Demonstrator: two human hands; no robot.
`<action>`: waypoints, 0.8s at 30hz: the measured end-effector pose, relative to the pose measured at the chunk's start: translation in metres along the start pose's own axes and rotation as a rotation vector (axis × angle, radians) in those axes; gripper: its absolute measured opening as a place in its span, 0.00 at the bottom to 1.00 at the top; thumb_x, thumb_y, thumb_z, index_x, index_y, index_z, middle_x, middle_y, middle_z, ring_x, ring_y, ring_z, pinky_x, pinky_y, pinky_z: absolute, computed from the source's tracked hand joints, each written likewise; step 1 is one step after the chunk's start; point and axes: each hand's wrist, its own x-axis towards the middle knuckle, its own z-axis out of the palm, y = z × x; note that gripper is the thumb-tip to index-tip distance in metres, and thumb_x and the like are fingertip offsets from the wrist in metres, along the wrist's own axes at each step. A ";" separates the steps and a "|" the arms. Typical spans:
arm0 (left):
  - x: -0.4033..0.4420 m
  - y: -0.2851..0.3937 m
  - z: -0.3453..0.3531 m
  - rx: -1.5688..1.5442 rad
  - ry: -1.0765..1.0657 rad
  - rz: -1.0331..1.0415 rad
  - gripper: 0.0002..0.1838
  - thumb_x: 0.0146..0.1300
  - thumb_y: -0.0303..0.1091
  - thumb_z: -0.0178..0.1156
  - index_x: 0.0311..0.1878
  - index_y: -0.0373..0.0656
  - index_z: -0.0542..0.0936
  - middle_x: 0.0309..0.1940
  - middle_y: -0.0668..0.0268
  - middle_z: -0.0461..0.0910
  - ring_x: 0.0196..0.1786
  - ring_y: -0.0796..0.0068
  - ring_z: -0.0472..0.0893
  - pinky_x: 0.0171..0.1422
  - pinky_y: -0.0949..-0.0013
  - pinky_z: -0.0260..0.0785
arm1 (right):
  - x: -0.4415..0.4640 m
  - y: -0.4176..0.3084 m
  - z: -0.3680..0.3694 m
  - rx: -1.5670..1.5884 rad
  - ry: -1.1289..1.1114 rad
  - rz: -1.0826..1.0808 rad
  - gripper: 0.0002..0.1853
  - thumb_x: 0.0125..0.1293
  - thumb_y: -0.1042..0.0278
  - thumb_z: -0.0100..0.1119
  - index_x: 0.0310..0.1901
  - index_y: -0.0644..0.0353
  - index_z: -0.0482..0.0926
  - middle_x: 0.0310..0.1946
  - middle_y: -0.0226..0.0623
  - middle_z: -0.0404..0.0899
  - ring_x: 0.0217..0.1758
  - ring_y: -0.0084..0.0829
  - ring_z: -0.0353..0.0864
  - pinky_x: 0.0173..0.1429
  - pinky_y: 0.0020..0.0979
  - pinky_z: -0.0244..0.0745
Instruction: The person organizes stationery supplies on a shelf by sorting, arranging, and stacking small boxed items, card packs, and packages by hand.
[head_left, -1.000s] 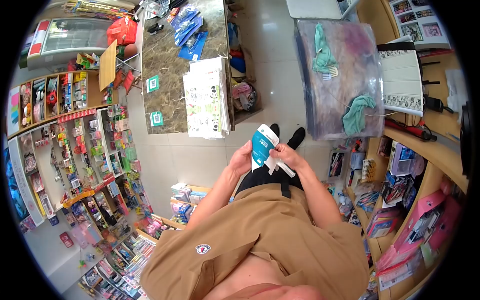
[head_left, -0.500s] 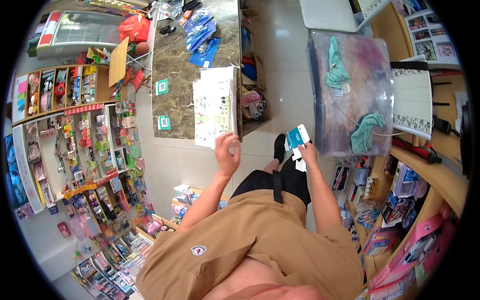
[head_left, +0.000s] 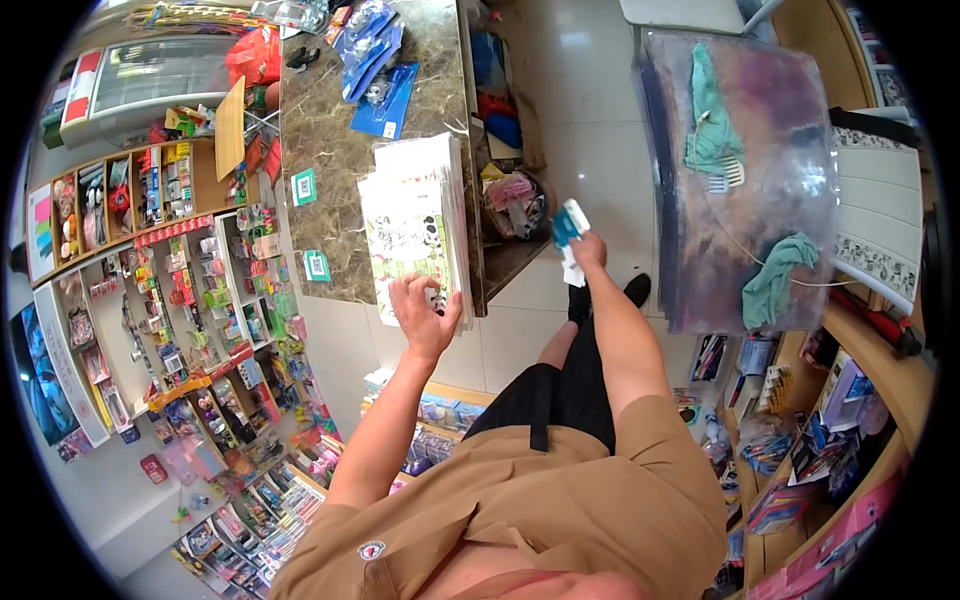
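Note:
My left hand [head_left: 424, 314] rests on the near end of a stack of panda-printed packs [head_left: 410, 225], fingers apart and slightly bent. That stack lies on the dark marble counter [head_left: 335, 150], close to its right edge. Over the floor, right of the counter, my right hand [head_left: 588, 250] is closed on a teal and white card package [head_left: 570, 224]. White flaps hang from the package's lower side. Blue blister packs [head_left: 382, 105] lie farther up the counter, and two green QR code signs [head_left: 304, 187] are near its left side.
On the right, a plastic-covered table [head_left: 760, 130] holds green cloths [head_left: 709, 130]. An open shelf with a bag of items [head_left: 515, 203] sits beneath the counter's right side. Goods fill the shelves [head_left: 170, 300] at the left and the wooden shelves [head_left: 770, 500] at the lower right.
Both hands held the package earlier; my left hand let go and moved left onto the panda-printed stack. My right hand carried the package up and forward, toward the counter's right side.

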 end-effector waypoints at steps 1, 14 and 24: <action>0.000 -0.001 0.000 0.005 -0.007 -0.001 0.23 0.55 0.40 0.73 0.47 0.46 0.72 0.44 0.56 0.71 0.49 0.53 0.70 0.58 0.52 0.62 | 0.007 -0.020 0.011 -0.010 -0.059 -0.042 0.21 0.61 0.50 0.71 0.51 0.52 0.88 0.51 0.47 0.88 0.56 0.50 0.86 0.61 0.48 0.80; -0.001 -0.001 0.000 -0.018 0.008 -0.007 0.21 0.57 0.40 0.72 0.46 0.43 0.72 0.43 0.54 0.70 0.48 0.51 0.69 0.57 0.51 0.62 | -0.022 -0.009 0.043 -0.348 -0.427 -0.090 0.31 0.66 0.43 0.67 0.61 0.60 0.83 0.62 0.51 0.82 0.66 0.51 0.81 0.69 0.45 0.77; -0.002 0.000 -0.003 0.002 0.034 0.009 0.21 0.57 0.42 0.73 0.45 0.46 0.73 0.44 0.58 0.71 0.50 0.52 0.70 0.58 0.51 0.62 | -0.104 0.189 0.001 -0.131 -0.127 0.017 0.17 0.69 0.57 0.60 0.43 0.63 0.88 0.38 0.42 0.90 0.39 0.40 0.90 0.49 0.40 0.85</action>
